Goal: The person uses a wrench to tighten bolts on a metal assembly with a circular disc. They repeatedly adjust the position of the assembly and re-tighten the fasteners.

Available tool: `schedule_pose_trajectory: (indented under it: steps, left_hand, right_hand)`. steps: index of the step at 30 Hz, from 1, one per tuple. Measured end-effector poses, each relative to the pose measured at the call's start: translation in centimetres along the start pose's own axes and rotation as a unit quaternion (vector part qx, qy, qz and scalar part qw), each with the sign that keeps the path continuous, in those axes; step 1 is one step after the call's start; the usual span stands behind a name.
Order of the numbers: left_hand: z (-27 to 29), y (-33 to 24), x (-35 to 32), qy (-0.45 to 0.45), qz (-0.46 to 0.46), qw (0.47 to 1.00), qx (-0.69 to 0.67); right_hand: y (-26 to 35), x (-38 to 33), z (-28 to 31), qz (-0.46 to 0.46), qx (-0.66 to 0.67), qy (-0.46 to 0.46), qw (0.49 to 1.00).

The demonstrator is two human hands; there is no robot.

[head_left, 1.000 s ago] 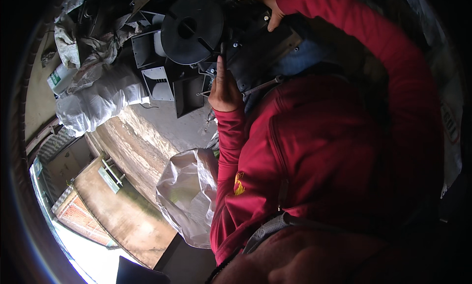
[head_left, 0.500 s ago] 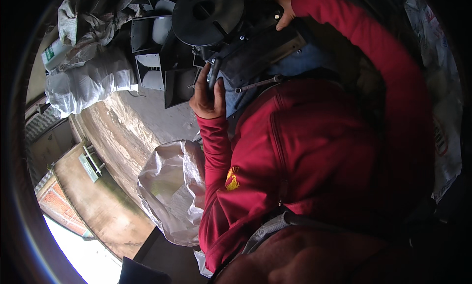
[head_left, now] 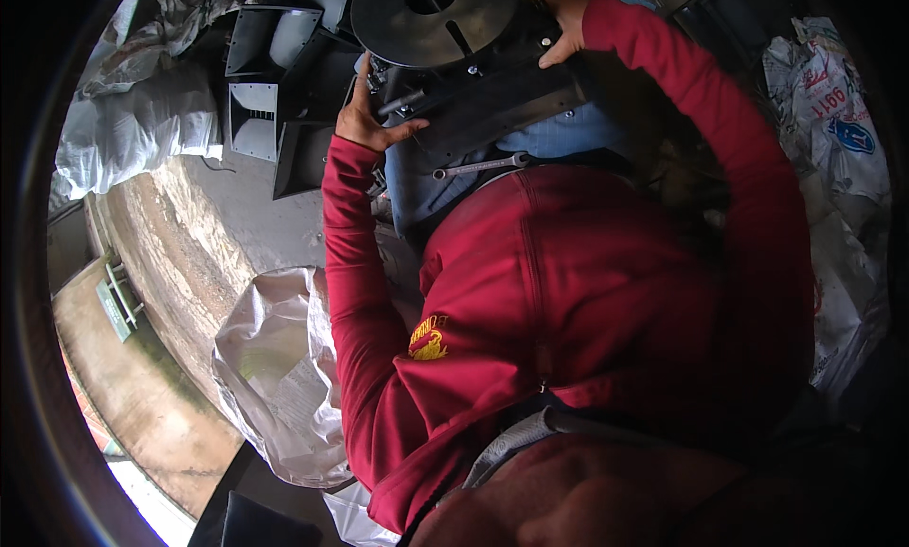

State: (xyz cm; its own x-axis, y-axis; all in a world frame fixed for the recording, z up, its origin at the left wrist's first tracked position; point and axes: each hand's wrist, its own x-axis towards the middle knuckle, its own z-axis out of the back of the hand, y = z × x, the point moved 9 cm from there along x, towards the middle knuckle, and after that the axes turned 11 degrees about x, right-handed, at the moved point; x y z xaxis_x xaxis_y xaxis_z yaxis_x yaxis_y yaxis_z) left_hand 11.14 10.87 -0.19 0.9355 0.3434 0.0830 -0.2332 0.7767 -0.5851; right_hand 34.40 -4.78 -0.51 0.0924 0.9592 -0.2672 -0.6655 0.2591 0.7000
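Observation:
A black assembly [head_left: 488,107] with a large flat disc [head_left: 402,35] on top rests across my lap. The disc has a round hole and a slot, and bolt heads show along the assembly's near side. My left hand [head_left: 367,119] grips its left edge, thumb on the near side by a short dark rod [head_left: 402,103]; the other fingers reach up beside the disc. My right hand [head_left: 565,24] clasps the right end, thumb next to a bolt, with some fingertips hidden behind the part. On my lap, just below the assembly, lies a combination wrench [head_left: 480,166].
Several dark, hopper-shaped parts [head_left: 276,45] stand at the far left beside a white plastic-wrapped bundle [head_left: 142,130]. An open white sack [head_left: 284,376] sits by my left arm. Printed plastic bags [head_left: 828,102] lie at the right.
My left hand has moved up and to the left, from the rod to the assembly's left edge. The assembly has shifted and turned slightly. My right hand keeps its hold at the right end.

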Motion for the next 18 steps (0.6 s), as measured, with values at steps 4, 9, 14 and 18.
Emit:
schedule_pose_trajectory:
  steps: [4, 9, 14, 18]
  left_hand:
    - [0.5, 0.1, -0.1, 0.013, 0.008, 0.997, 0.077]
    - [-0.1, 1.2, -0.7, -0.016, 0.031, 0.999, 0.029]
    - [-0.4, 1.1, 0.0, 0.001, 0.051, 0.998, 0.033]
    - [0.3, -0.8, -0.8, -0.098, -0.033, 0.993, 0.049]
  right_hand:
    - [0.2, 0.0, -0.1, 0.081, 0.007, -0.026, 0.996]
    - [1.7, 0.4, 0.2, 0.002, 0.016, 0.009, 1.0]
    - [0.6, 0.2, -0.1, 0.039, -0.007, -0.044, 0.998]
    - [1.9, 0.3, -0.1, -0.008, 0.015, 0.001, 1.0]
